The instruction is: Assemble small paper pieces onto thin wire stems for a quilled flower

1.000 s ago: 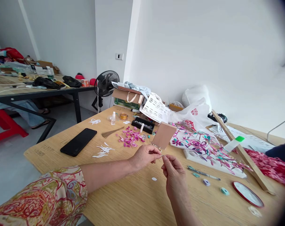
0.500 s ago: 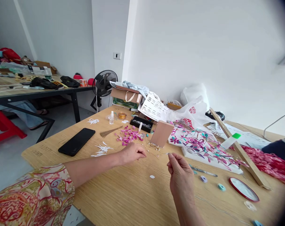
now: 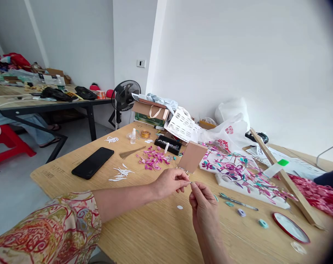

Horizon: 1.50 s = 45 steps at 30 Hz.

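My left hand (image 3: 173, 182) and my right hand (image 3: 203, 201) meet above the wooden table (image 3: 144, 227), fingertips almost touching. Both are closed in a pinch. Whatever lies between the fingertips is tiny and pale, too small to name. Just beyond them stands a pinkish-brown block (image 3: 192, 157) with small beads at its foot. A small white oval piece (image 3: 180, 207) lies on the table below my hands. Pink petals (image 3: 152, 157) are heaped behind my left hand, and white leaf-shaped pieces (image 3: 121, 173) lie left of them.
A black phone (image 3: 92, 163) lies at left. Pink and purple flower sprays (image 3: 238, 168) rest on white foam at right, beside tweezers (image 3: 239, 202), thread spools (image 3: 263, 223), a wooden bar (image 3: 284, 178) and a red-rimmed round dish (image 3: 291, 227). Farther back are a black tray (image 3: 168, 145) and small bottle (image 3: 132, 136).
My left hand has moved right and my right hand slightly left, so their fingertips have come together. The view has shifted a little to the left.
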Available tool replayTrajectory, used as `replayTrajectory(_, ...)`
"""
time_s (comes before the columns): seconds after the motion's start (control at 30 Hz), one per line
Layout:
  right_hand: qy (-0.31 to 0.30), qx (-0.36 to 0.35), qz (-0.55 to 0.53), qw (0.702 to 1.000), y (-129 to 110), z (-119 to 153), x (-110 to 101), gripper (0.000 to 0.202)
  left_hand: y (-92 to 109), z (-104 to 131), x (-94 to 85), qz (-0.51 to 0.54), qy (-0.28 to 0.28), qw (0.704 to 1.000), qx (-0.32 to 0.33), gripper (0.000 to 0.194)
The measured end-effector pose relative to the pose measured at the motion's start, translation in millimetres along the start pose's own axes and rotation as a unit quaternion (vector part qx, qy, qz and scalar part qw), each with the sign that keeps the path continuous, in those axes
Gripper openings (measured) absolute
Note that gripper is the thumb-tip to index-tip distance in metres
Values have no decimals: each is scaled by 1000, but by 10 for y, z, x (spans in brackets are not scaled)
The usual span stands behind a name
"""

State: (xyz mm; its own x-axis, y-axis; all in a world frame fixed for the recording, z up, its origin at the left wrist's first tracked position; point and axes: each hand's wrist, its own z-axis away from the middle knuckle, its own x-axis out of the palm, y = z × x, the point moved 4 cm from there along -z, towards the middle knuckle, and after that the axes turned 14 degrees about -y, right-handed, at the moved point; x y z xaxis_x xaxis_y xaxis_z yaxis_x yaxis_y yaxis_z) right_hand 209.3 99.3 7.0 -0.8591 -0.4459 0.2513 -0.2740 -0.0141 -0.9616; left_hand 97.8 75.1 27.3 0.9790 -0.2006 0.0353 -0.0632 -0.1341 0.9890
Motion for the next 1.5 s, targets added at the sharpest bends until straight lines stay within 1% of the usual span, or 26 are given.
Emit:
replayTrajectory(0.23,0,5,-24,1000,6,6,34,18,15,38,-13,59,46,997,-5,10)
replayTrajectory(0.43,4,5,-25,1000,28,23,52,20,-76,36,-6,63,59,996,13,13)
replayTrajectory(0.57,10,0,-24,1000,51,33,49,20,-99,44,1,76,65,995,25,12)
replayTrajectory(0.8,12,0,-15,1000,78,35,45,20,-128,51,-8,92,80,992,21,14)
replayTrajectory(0.87,8,1,-17,1000,84,34,52,21,-125,59,-10,108,87,990,21,14)
replayTrajectory(0.97,-14,15,-22,1000,101,43,87,22,-99,70,-22,117,99,988,20,12)
replayTrajectory(1.07,-39,43,-15,998,134,73,137,22,-72,67,-66,88,111,990,15,10)
replayTrajectory(1.13,-47,58,3,997,158,104,165,23,-69,59,-117,44,115,992,11,9)
replayTrajectory(1.2,-56,75,33,995,173,136,183,25,-61,54,-178,-36,117,992,16,7)
replayTrajectory(1.27,-67,90,89,990,146,158,180,26,-25,61,-230,-154,116,980,40,6)
replayTrajectory(1.33,-75,74,186,977,30,151,149,25,26,77,-245,-263,91,958,73,8)
replayTrajectory(1.37,-79,48,246,965,-66,134,129,23,50,86,-239,-299,67,948,86,10)
replayTrajectory(1.43,-87,-21,364,927,-294,77,96,18,90,103,-213,-325,-2,941,96,12)
replayTrajectory(1.5,-104,-69,437,891,-482,-7,69,15,122,121,-183,-302,-73,947,85,11)
